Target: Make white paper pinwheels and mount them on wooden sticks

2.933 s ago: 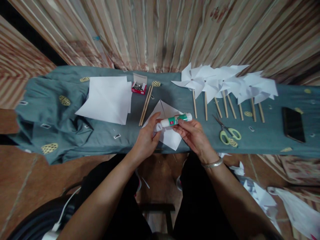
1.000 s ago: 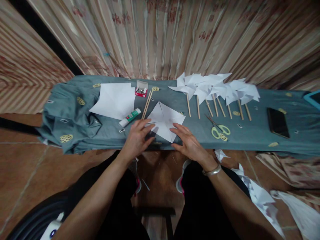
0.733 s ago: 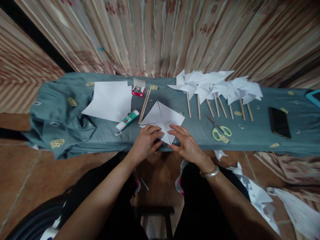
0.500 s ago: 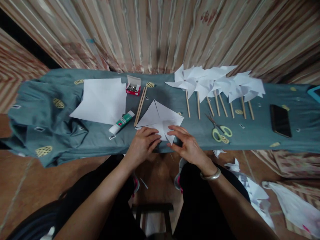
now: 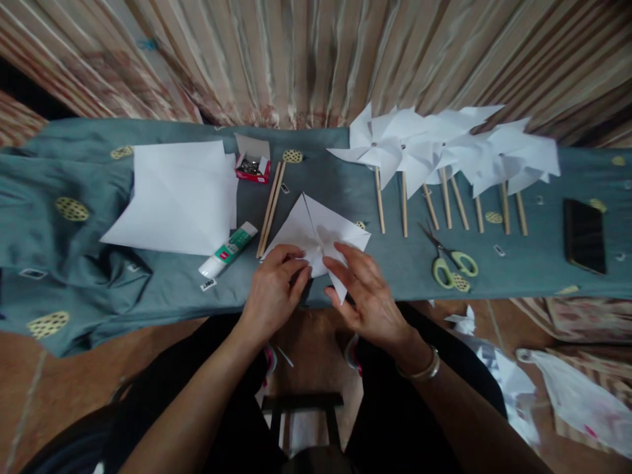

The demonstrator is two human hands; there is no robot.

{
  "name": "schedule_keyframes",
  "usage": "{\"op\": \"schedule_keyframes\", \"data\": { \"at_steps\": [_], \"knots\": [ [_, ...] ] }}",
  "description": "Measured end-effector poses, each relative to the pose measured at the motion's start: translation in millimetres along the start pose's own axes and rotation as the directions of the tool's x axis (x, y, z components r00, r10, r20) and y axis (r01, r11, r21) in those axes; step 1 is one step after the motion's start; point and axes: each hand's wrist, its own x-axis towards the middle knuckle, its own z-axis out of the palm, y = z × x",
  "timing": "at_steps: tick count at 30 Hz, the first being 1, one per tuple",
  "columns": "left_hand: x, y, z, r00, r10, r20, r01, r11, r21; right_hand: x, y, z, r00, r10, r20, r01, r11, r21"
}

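Bare forearms reach forward from the lap, wrists bent down, a metal bangle on the right one. The left hand is curled, its fingers closed over the near-left flap of a white paper square cut along its diagonals. The right hand is half open, its fingers stretched and spread, tips laid on the same paper; a pointed flap runs under the forefinger, but whether the thumb pinches it cannot be told. The paper lies flat on wrinkled grey-green cloth, just ahead of both hands.

Left of the left hand lies a green-and-white glue stick, and beyond it two thin wooden sticks, loose white sheets and a small red box. Right of the right hand lie green-handled scissors; further out a row of paper pinwheels and a dark phone.
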Motion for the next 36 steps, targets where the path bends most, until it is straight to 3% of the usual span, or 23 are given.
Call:
{"op": "schedule_keyframes", "data": {
  "at_steps": [36],
  "knots": [
    [9, -1, -1.3, 0.998, -0.06, 0.033, 0.059, 0.998, 0.029, 8, -3, 11, 0.996, 0.044, 0.072, -0.041, 0.999, -0.03]
  ]
}}
